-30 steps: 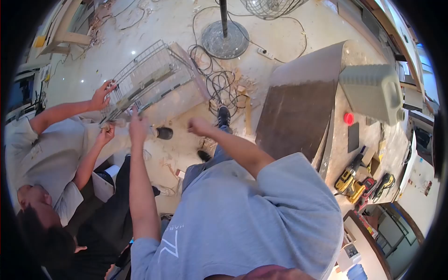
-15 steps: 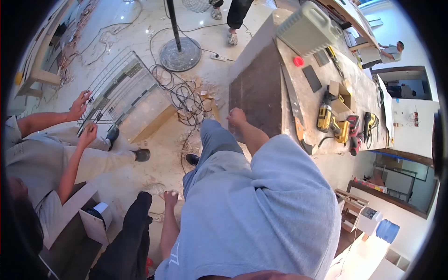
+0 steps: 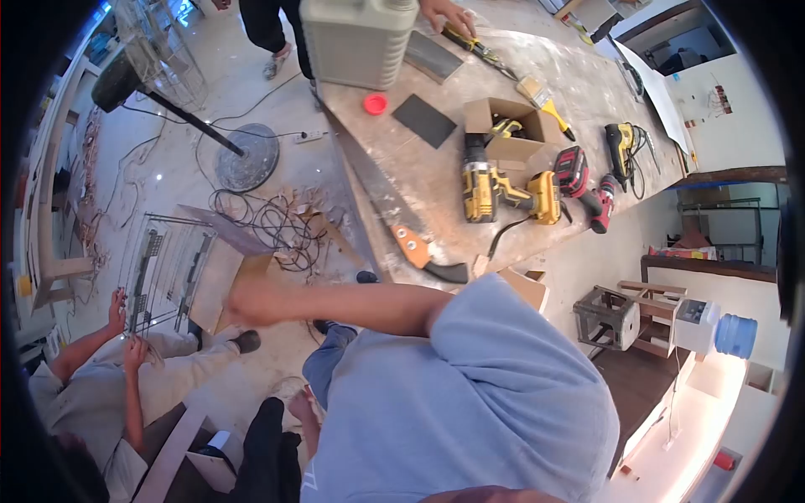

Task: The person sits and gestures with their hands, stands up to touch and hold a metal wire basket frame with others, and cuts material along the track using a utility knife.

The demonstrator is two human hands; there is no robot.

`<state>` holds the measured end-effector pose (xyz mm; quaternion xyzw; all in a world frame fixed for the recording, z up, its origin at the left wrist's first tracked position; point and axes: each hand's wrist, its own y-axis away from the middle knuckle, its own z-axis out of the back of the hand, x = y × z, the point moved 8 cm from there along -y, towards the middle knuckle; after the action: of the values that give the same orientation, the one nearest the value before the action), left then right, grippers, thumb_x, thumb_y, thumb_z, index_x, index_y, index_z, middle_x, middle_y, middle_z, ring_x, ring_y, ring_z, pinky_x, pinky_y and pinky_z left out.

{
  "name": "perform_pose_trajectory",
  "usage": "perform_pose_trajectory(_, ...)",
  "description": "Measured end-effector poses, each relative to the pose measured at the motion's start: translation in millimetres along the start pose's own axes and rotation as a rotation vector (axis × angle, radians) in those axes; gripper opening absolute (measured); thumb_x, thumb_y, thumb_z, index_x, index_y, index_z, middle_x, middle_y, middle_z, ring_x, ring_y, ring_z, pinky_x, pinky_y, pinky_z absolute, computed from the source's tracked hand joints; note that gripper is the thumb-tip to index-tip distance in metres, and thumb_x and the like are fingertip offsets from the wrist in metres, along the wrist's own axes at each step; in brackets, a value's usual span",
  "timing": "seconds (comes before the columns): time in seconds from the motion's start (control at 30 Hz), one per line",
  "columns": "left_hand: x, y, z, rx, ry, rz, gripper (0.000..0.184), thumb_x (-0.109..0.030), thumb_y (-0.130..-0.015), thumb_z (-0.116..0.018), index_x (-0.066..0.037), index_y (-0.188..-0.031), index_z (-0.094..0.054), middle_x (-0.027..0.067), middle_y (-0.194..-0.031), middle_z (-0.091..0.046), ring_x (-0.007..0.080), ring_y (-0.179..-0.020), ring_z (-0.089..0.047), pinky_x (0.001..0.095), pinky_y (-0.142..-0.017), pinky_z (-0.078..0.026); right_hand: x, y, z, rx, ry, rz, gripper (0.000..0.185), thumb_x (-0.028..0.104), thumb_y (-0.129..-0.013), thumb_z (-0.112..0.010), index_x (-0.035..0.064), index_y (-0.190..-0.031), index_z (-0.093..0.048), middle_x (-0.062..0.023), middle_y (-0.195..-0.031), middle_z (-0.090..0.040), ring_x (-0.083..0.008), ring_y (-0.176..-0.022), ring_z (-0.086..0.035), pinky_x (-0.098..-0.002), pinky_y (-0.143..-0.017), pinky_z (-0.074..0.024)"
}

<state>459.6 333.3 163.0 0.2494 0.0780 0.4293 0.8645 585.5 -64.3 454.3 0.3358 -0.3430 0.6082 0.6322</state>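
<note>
My right hand [image 3: 253, 303] is stretched out across my front, smeared by motion. It passes in front of a wooden box-like panel [image 3: 220, 281] on the floor; whether it touches anything cannot be seen. My left hand [image 3: 300, 406] hangs low at my side, beside a dark-trousered leg, its fingers too small and blurred to read. Nearest my right arm, on the bench [image 3: 520, 243], lie a handsaw with an orange and black handle [image 3: 411, 247], a yellow drill [image 3: 480, 189], a second yellow power tool [image 3: 541, 197] and a red-and-black drill [image 3: 597, 201].
A co-worker's hand [image 3: 449, 15] reaches over the bench beside a pale jerrycan [image 3: 359, 42]. Another person sits at left, hands at a wire rack [image 3: 155, 268]. Coiled black cable [image 3: 272, 226] and a round stand base [image 3: 247, 158] occupy the floor. A cardboard box [image 3: 516, 147] stands among the tools.
My view has turned toward the bench, bringing its tools closer. My right hand has swung from beside the bench to the left across my front. A co-worker's hand has appeared over the bench.
</note>
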Motion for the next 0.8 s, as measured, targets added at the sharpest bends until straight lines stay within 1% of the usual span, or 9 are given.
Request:
perform_pose_trajectory(0.03, -4, -19, 22, -0.120, -0.040, -0.032, 0.022, -0.025, -0.088, -0.061, -0.009, -0.073, -0.065, 0.0144, -0.069, -0.065, 0.0276, -0.062, -0.064, 0.0391, -0.055, -0.048, -10, 18, 54, -0.140, 0.171, 0.119, 0.026, 0.022, -0.078, -0.065, 0.0058, -0.098, -0.067, -0.0176, -0.082, -0.065, -0.0368, -0.079, -0.065, -0.0472, -0.068, -0.0511)
perform_pose_trajectory(0.07, -7, -40, 44, -0.240, -0.084, -0.055, 0.023, -0.024, -0.088, -0.061, -0.010, -0.070, -0.065, 0.0137, -0.066, -0.065, 0.0269, -0.059, -0.064, 0.0387, -0.052, -0.048, -42, 34, 111, -0.331, 0.124, -0.017, 0.029, 0.015, -0.076, -0.061, 0.0050, -0.103, -0.064, -0.0189, -0.087, -0.063, -0.0374, -0.079, -0.064, -0.0479, -0.067, -0.0504)
perform_pose_trajectory(0.17, 11, -93, 81, -0.148, 1.060, 0.453, 0.019, -0.018, -0.086, -0.062, -0.005, -0.072, -0.066, 0.0112, -0.065, -0.066, 0.0204, -0.061, -0.062, 0.0348, -0.057, -0.048, -123, 125, 279, -0.814, 0.466, -0.449, 0.035, 0.019, -0.081, -0.066, 0.0022, -0.110, -0.055, -0.0193, -0.095, -0.063, -0.0351, -0.092, -0.061, -0.0442, -0.078, -0.0502)
perform_pose_trajectory(0.2, -8, -111, 120, -0.177, 1.023, 0.341, 0.019, -0.016, -0.086, -0.061, -0.002, -0.073, -0.066, 0.0108, -0.066, -0.066, 0.0187, -0.062, -0.062, 0.0336, -0.059, -0.048, -144, 151, 311, -0.834, 0.662, -0.580, 0.041, 0.023, -0.082, -0.068, 0.0017, -0.113, -0.052, -0.0195, -0.102, -0.061, -0.0369, -0.097, -0.060, -0.0463, -0.079, -0.0502)
perform_pose_trajectory(0.4, -131, -165, 256, -0.214, 0.920, 0.025, 0.019, -0.012, -0.087, -0.058, 0.003, -0.079, -0.067, 0.0096, -0.070, -0.067, 0.0142, -0.068, -0.063, 0.0275, -0.068, -0.049, -234, 198, 328, -0.902, 0.768, -0.713, 0.031, 0.023, -0.085, -0.062, 0.0019, -0.106, -0.054, -0.0224, -0.111, -0.058, -0.0395, -0.109, -0.054, -0.0476, -0.089, -0.0481)
perform_pose_trajectory(0.5, -188, -173, 289, -0.179, 1.007, -0.122, 0.019, -0.013, -0.088, -0.061, 0.003, -0.079, -0.067, 0.0089, -0.071, -0.067, 0.0132, -0.068, -0.063, 0.0268, -0.067, -0.049, -226, 197, 324, -0.781, 0.664, -0.718, 0.047, 0.027, -0.079, -0.073, 0.0018, -0.112, -0.051, -0.0193, -0.115, -0.056, -0.0372, -0.111, -0.055, -0.0458, -0.092, -0.0466)
perform_pose_trajectory(0.63, -224, -160, 311, -0.173, 1.006, -0.191, 0.019, -0.015, -0.089, -0.065, 0.002, -0.082, -0.067, 0.0088, -0.073, -0.068, 0.0126, -0.068, -0.063, 0.0265, -0.067, -0.049, -139, 210, 324, -0.874, 0.433, -0.354, 0.027, 0.024, -0.080, -0.072, 0.0026, -0.093, -0.060, -0.0159, -0.086, -0.063, -0.0348, -0.087, -0.063, -0.0425, -0.078, -0.0498)
perform_pose_trajectory(0.77, -217, -155, 297, -0.130, 0.943, -0.181, 0.019, -0.015, -0.090, -0.065, 0.003, -0.083, -0.067, 0.0084, -0.075, -0.068, 0.0129, -0.068, -0.063, 0.0271, -0.066, -0.049, -116, 274, 361, -1.141, 0.422, -0.274, 0.018, 0.020, -0.083, -0.069, 0.0024, -0.081, -0.064, -0.0188, -0.077, -0.065, -0.0362, -0.075, -0.064, -0.0438, -0.068, -0.0506)
perform_pose_trajectory(0.8, -211, -151, 290, -0.113, 0.953, -0.159, 0.019, -0.014, -0.090, -0.065, 0.003, -0.084, -0.067, 0.0085, -0.075, -0.068, 0.0131, -0.068, -0.063, 0.0274, -0.065, -0.048, -126, 290, 381, -1.135, 0.409, -0.462, 0.017, 0.019, -0.085, -0.067, 0.0021, -0.086, -0.066, -0.0196, -0.083, -0.066, -0.0354, -0.078, -0.065, -0.0429, -0.070, -0.0511)
